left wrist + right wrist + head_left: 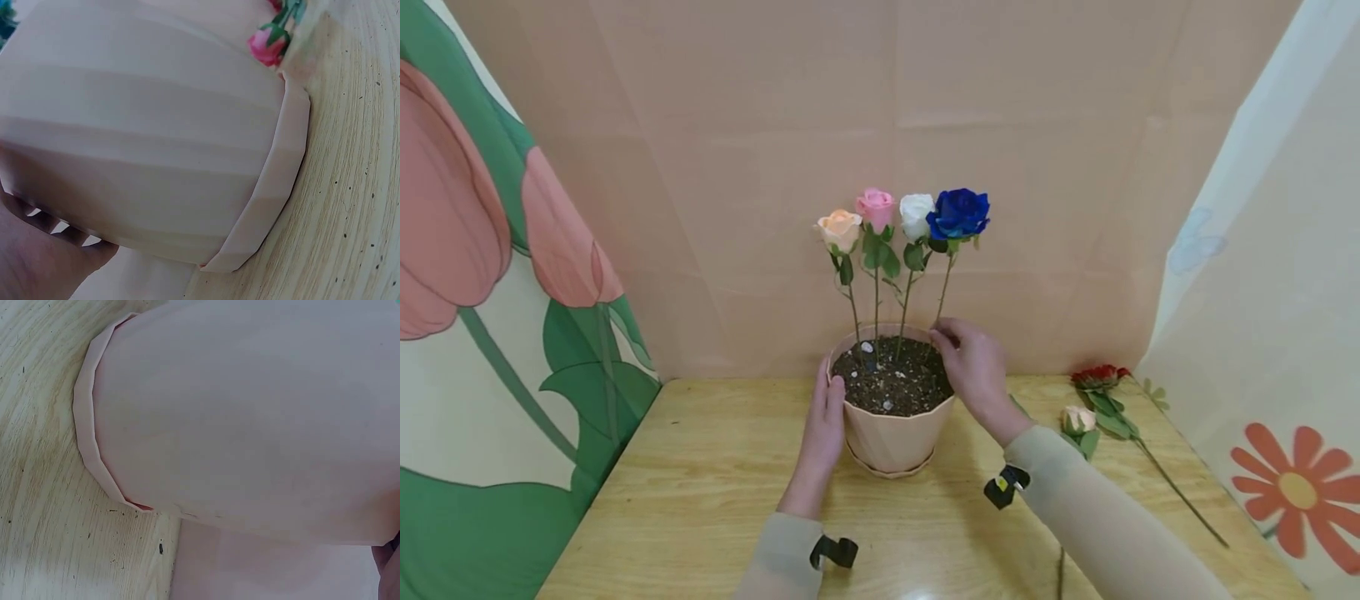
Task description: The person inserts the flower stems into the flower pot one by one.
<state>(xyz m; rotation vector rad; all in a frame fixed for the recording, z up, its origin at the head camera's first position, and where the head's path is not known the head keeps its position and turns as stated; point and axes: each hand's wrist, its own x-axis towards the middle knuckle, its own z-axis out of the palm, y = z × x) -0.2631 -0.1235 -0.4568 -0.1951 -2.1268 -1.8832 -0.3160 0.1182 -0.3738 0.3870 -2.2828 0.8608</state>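
A peach-coloured flower pot [891,433] full of dark soil [898,383] stands on a matching saucer [891,472]. My left hand [826,417] holds the pot's left side near the rim; in the left wrist view its fingers [81,244] lie along the wall. At the right rim, my right hand [976,362] pinches the low stem of a blue rose [958,214]. Left of it, a white rose [916,215], a pink rose [876,208] and a peach rose [839,230] stand upright in the soil. The right wrist view mostly shows the pot wall [244,425], with fingers barely visible.
On the wooden table [700,483], a red flower [1101,377] and a pale peach rose [1078,419] lie to the right, partly behind my right forearm. A plain backdrop [760,167] rises behind the pot. Printed flower panels flank both sides.
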